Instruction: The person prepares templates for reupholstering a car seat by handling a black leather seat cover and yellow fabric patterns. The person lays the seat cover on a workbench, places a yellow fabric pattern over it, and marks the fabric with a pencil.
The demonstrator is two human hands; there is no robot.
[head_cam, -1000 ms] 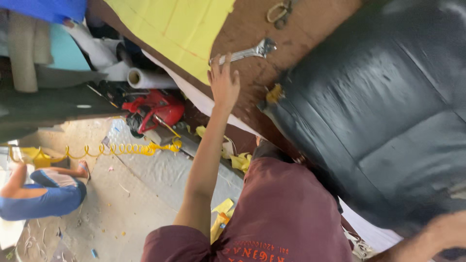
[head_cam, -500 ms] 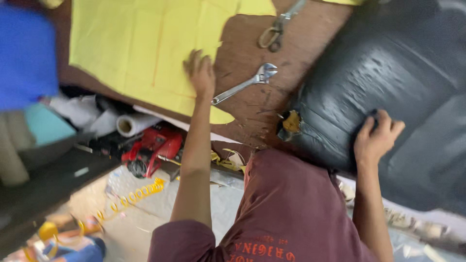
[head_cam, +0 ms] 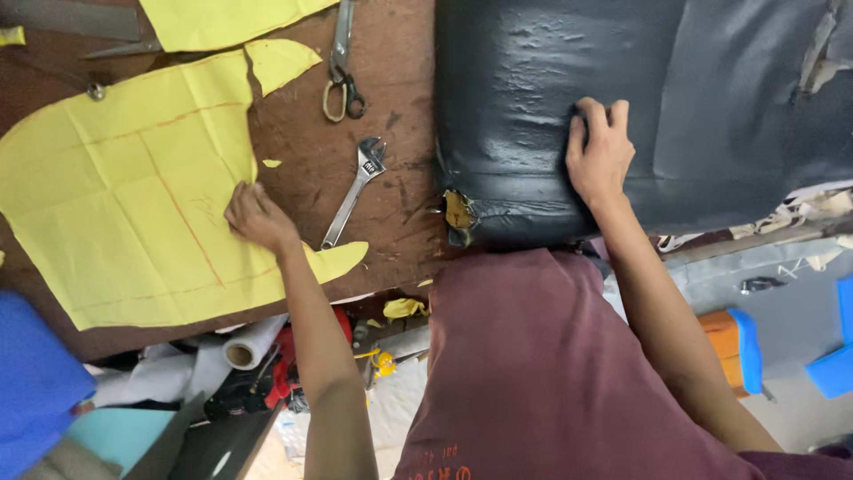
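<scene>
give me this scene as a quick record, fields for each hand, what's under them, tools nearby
left hand: left hand rests, fingers curled, on the edge of the yellow sheet
right hand: right hand pressed flat on the black cushion
yellow sheet: flat on the brown table, marked with orange lines
black cushion: worn cover, torn at the lower left corner
tools: wrench and scissors lie on the table between the hands, untouched
below table: roll of clear film, red tool
</scene>
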